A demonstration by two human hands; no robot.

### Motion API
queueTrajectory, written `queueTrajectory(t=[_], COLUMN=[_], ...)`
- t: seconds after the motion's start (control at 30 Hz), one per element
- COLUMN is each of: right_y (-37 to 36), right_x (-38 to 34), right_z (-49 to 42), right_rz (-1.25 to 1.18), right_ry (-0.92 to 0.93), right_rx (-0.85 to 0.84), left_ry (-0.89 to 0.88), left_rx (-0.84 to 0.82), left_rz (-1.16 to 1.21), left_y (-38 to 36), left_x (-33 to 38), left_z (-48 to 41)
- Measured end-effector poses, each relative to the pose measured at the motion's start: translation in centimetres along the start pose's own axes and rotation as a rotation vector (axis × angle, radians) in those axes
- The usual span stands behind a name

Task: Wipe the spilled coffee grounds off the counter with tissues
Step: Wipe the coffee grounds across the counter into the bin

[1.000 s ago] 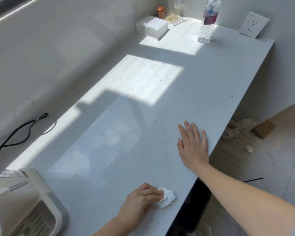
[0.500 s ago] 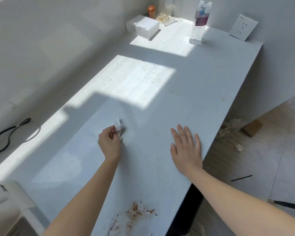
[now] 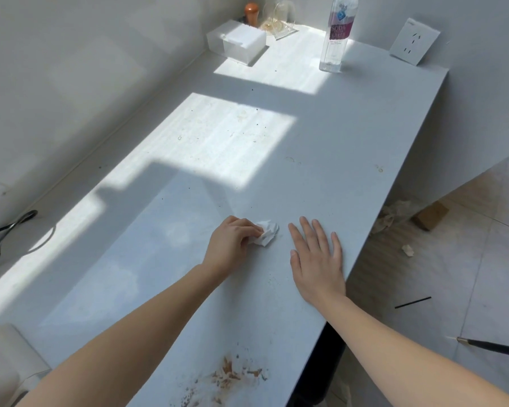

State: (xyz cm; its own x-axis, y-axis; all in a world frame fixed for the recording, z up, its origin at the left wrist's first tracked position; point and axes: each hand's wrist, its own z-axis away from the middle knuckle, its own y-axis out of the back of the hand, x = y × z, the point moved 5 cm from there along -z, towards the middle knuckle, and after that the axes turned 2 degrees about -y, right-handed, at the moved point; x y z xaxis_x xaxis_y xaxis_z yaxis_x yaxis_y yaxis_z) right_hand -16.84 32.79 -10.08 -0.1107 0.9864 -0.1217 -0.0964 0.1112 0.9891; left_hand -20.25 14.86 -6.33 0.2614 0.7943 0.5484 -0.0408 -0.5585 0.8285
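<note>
The left hand [image 3: 232, 245] has its fingers and thumb curled round a small crumpled white paper tissue [image 3: 266, 232], pressing it onto the pale grey counter [image 3: 350, 127]. The wad sticks out of the grip toward 2 o'clock. Its short long axis runs roughly 8 to 2 o'clock, and its free end points at the fingertips of the right hand [image 3: 316, 259]. That hand lies flat, palm down and fingers straight, close beside the tissue at 3 o'clock and near the counter's right edge. It holds nothing and appears to be bracing.

The next move turns on where the main mess lies: a brown, smeared patch of spilled coffee grounds [image 3: 229, 377]. It is well apart from the tissue, at almost exactly 6 o'clock from the left hand, close to the counter's near edge and just right of the left forearm. The patch is longer than it is wide, with an axis running from about 8 to 2 o'clock, and its thicker flakes lie toward the upper right. The two hands are about equally far from it, but only the left holds the tissue and sits straight above it, so a pull back toward 6 o'clock looks like the natural stroke.

A thin scatter of fine dark specks [image 3: 272, 279] lies between the two hands at about 5 o'clock from the tissue, on the way to the patch.
</note>
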Motion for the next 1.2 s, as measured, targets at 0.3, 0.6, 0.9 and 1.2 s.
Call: queueTrajectory(t=[0.3, 0.6, 0.9, 1.2], right_y=[-0.1, -0.1, -0.2, -0.3], right_x=[0.2, 0.2, 0.2, 0.2], right_z=[0.0, 0.1, 0.0, 0.0], right_rz=[-0.014, -0.035, -0.030, -0.032], right_ry=[0.013, 0.022, 0.018, 0.015], right_rx=[0.017, 0.008, 0.005, 0.011], left_ry=[-0.085, -0.003, 0.422, 0.407], left_rx=[-0.202, -0.274, -0.137, 0.231], left_rz=[0.134, 0.166, 0.376, 0.065], left_y=[-1.5, -1.3, 2.5, 5.3], left_x=[3.2, 5.0, 0.1, -4.7], left_z=[7.8, 15.4, 16.7, 15.2])
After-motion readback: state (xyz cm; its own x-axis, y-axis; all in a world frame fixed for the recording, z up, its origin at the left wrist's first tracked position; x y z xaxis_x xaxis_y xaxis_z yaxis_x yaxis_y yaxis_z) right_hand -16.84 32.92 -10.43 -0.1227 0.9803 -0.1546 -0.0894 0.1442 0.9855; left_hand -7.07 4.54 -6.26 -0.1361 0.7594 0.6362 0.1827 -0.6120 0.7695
